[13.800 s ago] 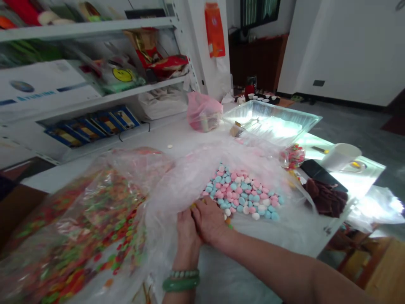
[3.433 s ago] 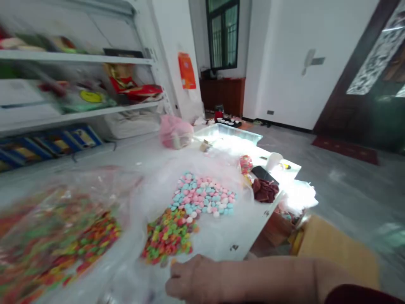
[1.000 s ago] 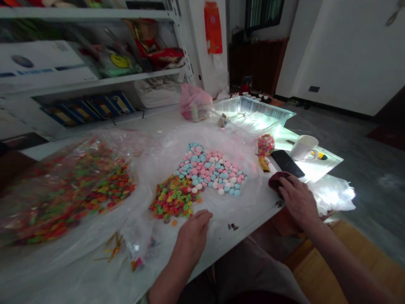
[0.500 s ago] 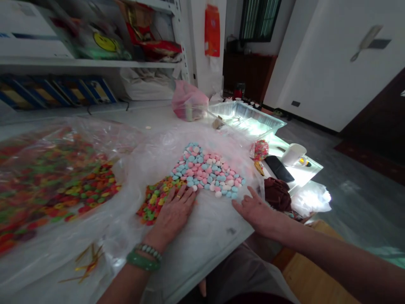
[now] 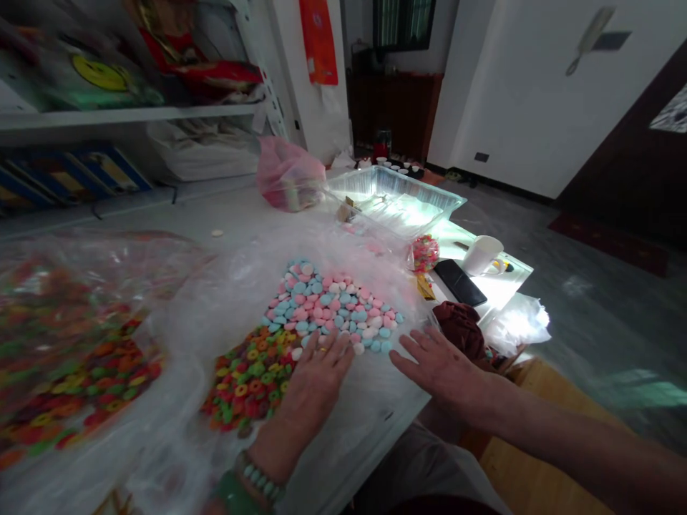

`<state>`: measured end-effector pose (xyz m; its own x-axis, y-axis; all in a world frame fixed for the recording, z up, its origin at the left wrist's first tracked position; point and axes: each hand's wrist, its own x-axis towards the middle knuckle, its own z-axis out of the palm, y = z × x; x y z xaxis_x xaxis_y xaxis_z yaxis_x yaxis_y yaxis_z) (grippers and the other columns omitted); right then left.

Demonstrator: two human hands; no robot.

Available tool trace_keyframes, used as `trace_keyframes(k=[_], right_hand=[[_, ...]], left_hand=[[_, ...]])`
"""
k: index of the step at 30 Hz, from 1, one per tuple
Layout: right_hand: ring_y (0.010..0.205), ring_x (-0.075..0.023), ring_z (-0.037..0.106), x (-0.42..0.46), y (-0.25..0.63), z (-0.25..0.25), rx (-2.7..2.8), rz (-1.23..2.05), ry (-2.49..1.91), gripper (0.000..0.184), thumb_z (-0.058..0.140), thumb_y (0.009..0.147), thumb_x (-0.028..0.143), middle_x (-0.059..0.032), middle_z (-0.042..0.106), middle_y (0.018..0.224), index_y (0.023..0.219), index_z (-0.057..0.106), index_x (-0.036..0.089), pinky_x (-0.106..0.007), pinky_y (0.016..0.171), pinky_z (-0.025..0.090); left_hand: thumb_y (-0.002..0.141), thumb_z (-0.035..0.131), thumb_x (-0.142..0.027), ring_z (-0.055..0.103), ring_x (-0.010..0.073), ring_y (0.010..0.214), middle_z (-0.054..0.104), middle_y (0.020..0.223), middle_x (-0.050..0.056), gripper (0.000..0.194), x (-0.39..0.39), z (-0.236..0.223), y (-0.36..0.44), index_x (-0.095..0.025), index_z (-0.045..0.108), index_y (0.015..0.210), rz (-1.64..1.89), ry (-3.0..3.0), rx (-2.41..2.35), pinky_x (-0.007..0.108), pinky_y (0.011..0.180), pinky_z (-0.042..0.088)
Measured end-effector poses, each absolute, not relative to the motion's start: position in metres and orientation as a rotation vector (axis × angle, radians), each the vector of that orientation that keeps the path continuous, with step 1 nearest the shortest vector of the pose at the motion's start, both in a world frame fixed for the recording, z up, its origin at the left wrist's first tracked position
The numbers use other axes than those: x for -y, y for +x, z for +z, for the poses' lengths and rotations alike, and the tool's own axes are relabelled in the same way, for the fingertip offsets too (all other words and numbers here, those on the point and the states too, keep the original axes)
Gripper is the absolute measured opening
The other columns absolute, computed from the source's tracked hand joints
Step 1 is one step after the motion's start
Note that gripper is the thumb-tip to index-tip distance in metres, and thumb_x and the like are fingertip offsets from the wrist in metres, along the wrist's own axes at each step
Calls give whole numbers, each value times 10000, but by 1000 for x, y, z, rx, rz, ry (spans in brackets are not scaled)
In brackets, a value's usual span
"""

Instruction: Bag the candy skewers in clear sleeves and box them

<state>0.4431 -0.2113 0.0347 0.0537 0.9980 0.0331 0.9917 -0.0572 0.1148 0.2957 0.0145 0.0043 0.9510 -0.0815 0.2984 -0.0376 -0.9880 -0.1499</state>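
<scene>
A heap of pink, blue and white round candies (image 5: 333,300) lies on clear plastic sheeting in the middle of the table. Left of it and nearer to me is a pile of small multicoloured ring candies (image 5: 250,379). My left hand (image 5: 319,375) rests palm down between the two, its fingertips at the near edge of the pastel candies. Its fingers are stretched out and hold nothing. At the right end of the same heap is my right hand (image 5: 437,365), fingers spread, also with nothing in it.
A large plastic bag of ring candies (image 5: 80,343) covers the left. Behind are a pink bag (image 5: 287,172) and a clear plastic tray (image 5: 445,204). To the right are a tied candy bag (image 5: 425,252), a black phone (image 5: 459,281), a white mug (image 5: 483,254) and brown cloth (image 5: 459,325).
My left hand has moved off the ring candies toward the pastel heap, uncovering more of the rings. The fingers of my right hand have spread out. The view has turned to the right.
</scene>
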Motion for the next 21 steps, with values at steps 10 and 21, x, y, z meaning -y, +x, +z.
trace_keyframes(k=[10, 21], right_hand=[[853, -241, 510, 165, 489, 15, -1954, 46, 2256, 105, 503, 856, 136, -87, 582, 863, 893, 601, 137, -441, 914, 356], [837, -245, 446, 157, 499, 94, -2022, 56, 2238, 146, 469, 844, 76, -80, 548, 831, 869, 575, 173, -425, 863, 299]], left_hand=[[920, 473, -345, 370, 251, 1325, 465, 1403, 72, 273, 4, -14, 392, -219, 607, 1122, -349, -3123, -494, 486, 1136, 205], [837, 456, -79, 371, 258, 1334, 404, 1455, 101, 384, -95, -16, 405, -200, 600, 1172, -365, -3097, -40, 556, 1132, 142]])
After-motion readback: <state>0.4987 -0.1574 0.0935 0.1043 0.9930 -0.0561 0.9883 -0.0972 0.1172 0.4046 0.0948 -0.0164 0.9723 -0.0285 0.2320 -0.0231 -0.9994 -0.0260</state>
